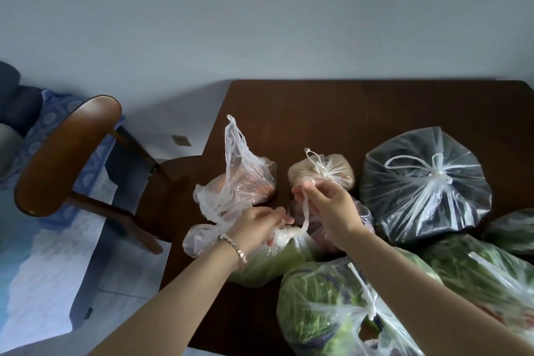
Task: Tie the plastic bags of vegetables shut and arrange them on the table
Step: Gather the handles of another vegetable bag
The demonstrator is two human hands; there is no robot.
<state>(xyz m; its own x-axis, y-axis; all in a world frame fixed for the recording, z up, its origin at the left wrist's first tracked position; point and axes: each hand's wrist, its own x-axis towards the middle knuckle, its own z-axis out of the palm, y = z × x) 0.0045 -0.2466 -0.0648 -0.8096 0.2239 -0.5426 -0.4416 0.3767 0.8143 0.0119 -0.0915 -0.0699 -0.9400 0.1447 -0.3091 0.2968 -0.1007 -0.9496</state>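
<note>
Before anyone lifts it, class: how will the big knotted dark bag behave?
Probably heavy: the big knotted bag bulges wide, film pulled taut toward the knot. Likely saggy: thin plastic. Unlikely to roll; it sits broad on the table.

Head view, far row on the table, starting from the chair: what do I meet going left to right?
wooden chair → untied bag of reddish produce → small knotted bag of brown produce → large knotted dark bag

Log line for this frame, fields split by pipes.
phase: tying | left grip: holds green-vegetable bag neck | right grip: pinches handle strip | dark bag: knotted
</note>
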